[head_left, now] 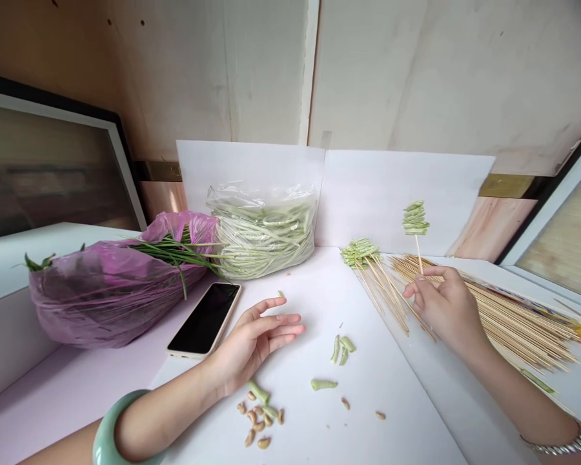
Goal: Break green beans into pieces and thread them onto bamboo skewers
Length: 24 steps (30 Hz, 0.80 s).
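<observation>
Pinched in the fingers of my right hand [443,300] is a bamboo skewer [419,252], held upright. Green bean pieces [416,218] are stacked along its top end. My left hand [266,336] holds nothing; its fingers are apart above the white table [368,413], palm turned to the right. Several cut bean pieces [343,347] lie to the right of it, and one more piece [323,384] is nearer to me. Below the left wrist are small brown beans [254,420] and bean ends [259,392]. Filled skewers [361,250] lie together left of my right hand.
A row of bare skewers [518,316] lies at the right, partly behind my right arm. At the back stand a clear bag of long green beans [266,232] and a purple bag with green stalks [111,290]. A phone [206,320] lies left of my left hand.
</observation>
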Each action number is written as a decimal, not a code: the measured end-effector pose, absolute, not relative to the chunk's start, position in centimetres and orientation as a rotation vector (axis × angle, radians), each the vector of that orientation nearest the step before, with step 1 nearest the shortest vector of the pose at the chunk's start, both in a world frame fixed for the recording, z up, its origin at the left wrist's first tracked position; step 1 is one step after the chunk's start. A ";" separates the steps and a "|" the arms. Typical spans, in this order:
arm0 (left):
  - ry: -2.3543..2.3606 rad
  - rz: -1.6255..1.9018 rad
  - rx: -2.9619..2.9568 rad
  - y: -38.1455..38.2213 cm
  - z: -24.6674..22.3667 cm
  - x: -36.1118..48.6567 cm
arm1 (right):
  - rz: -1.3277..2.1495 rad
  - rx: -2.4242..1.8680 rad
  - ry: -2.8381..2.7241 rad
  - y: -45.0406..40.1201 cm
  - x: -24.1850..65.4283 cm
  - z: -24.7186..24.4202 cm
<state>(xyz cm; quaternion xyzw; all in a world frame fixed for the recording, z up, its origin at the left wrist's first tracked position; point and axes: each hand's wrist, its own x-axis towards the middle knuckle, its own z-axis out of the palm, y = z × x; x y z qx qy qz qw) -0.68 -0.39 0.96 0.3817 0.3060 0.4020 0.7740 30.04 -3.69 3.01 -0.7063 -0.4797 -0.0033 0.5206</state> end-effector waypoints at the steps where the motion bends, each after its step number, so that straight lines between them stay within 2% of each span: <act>1: 0.658 0.868 0.839 -0.4 0.9 -0.7 | -0.012 -1.757 -1.141 -3.4 30.5 2.9; 8: 0.582 0.807 0.965 -0.8 0.9 -1.2 | -0.044 -2.071 -1.258 -0.3 31.5 1.1; 14: 0.538 0.835 1.028 -0.6 0.8 -1.5 | -0.212 -2.182 -1.376 2.6 32.1 3.1; 24: 0.526 0.826 1.094 -0.5 0.3 -1.4 | -0.167 -2.455 -1.526 3.0 32.5 3.4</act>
